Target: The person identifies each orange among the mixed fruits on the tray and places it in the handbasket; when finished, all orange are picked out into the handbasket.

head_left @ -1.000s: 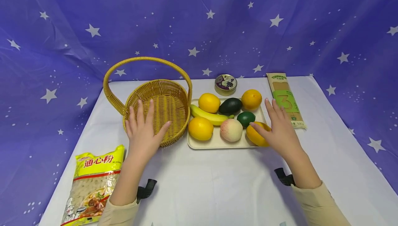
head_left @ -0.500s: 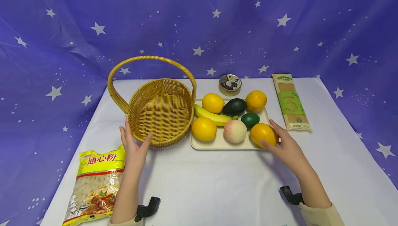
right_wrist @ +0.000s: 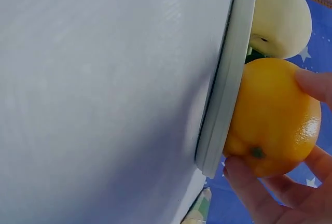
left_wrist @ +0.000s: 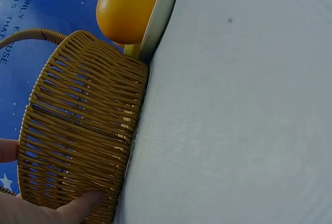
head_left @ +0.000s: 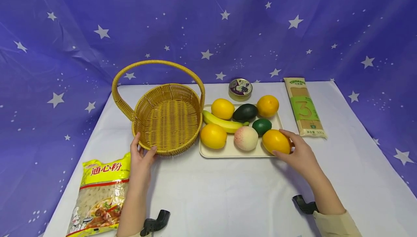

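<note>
My left hand holds the near left side of the round wicker basket, whose tall arched handle rises above it. In the left wrist view the thumb lies on the woven wall and a finger is at the rim. My right hand grips an orange at the near right corner of the cream tray, its thumb and fingers curled about the fruit. Beside the orange on the tray are a peach and a small dark green fruit.
Also on the tray are a banana, a dark avocado, another orange and two yellow fruits, one at the front left. A round tin stands behind, a noodle pack right, a pasta bag front left.
Both hands came down and nearer from over the basket and tray. My left hand has taken hold of the basket's rim, and my right hand has closed round the orange.
</note>
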